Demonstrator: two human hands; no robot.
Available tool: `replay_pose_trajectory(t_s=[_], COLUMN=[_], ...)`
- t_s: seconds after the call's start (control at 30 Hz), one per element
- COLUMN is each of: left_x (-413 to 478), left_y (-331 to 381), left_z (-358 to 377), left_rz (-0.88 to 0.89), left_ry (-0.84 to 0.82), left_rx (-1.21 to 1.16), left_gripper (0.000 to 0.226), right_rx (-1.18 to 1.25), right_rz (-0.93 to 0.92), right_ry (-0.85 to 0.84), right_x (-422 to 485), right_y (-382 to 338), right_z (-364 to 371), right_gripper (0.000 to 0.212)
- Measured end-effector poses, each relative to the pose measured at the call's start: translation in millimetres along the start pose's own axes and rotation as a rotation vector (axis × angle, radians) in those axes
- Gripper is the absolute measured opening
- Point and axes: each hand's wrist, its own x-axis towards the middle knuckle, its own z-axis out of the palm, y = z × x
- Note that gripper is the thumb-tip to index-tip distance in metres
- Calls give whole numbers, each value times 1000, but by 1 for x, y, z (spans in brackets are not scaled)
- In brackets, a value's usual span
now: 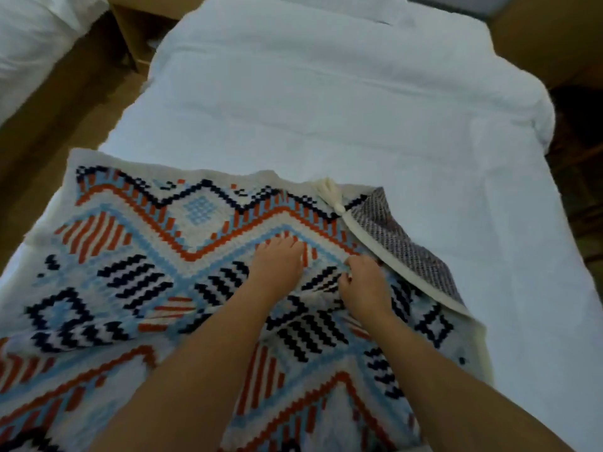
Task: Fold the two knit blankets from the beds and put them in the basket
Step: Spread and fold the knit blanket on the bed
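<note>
Knit blanket [130, 256] lies spread over the white bed [326, 109] in the lower half of the frame, its right corner turned back. Left hand [277, 264] presses flat on it, fingers straight and together. Right hand [365, 283], just beside, has its fingers curled, pinching the knit.

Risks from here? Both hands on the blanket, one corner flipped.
1. The flipped corner of the blanket, with its tassel on top, may get folded in and leave a lump.
2. The right hand pinches bunched fabric while the left hand presses flat; pulling could drag the wrinkles sideways rather than smooth them.
</note>
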Motion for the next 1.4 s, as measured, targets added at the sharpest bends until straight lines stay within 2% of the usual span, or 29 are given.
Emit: replay_pose_trajectory(t_s=[0.13,0.27,0.33,0.4,0.47,0.53,0.6,0.7,0.83,0.93,1.0,1.07,1.13,1.4], left_x=[62,106,121,133,142,151,164,187,213,219,217,214,210,179], left_y=[58,95,106,116,127,139,155,187,229,249,257,255,243,168], left_z=[25,45,56,65,68,67,64,59,61,73,82,86,86,46], left_rz=[-67,-185,-238,-257,-219,-185,-145,-31,108,125,137,149,138,55], left_ry=[-67,-180,-269,-311,-288,-233,-191,-171,-263,-368,-432,-452,-446,-386], left_rx=[-20,-37,-85,-142,-184,-226,-301,-391,-286,-192,-157,-108,-67,12], left_gripper=[27,38,44,47,45,41,41,43,58,60,62,63,62,58], right_rx=[-89,-202,-237,-295,-307,-228,-136,-22,5,121,149,31,-44,-56], right_rz=[42,112,105,90,55,18,34,152,385,697,805,741,584,140], right_ry=[-23,-164,-185,-130,-46,16,56,143,227,127,56,76,103,38], right_x=[40,72,82,93,105,116,129,151,177,187,187,186,184,177], right_y=[71,105,116,123,129,137,151,187,259,298,302,294,280,184], right_z=[-15,-9,-4,-3,-8,-17,-33,-70,-117,-125,-117,-105,-91,-61], right_gripper=[25,69,78,65,29,12,11,7,6,30,48,49,45,31])
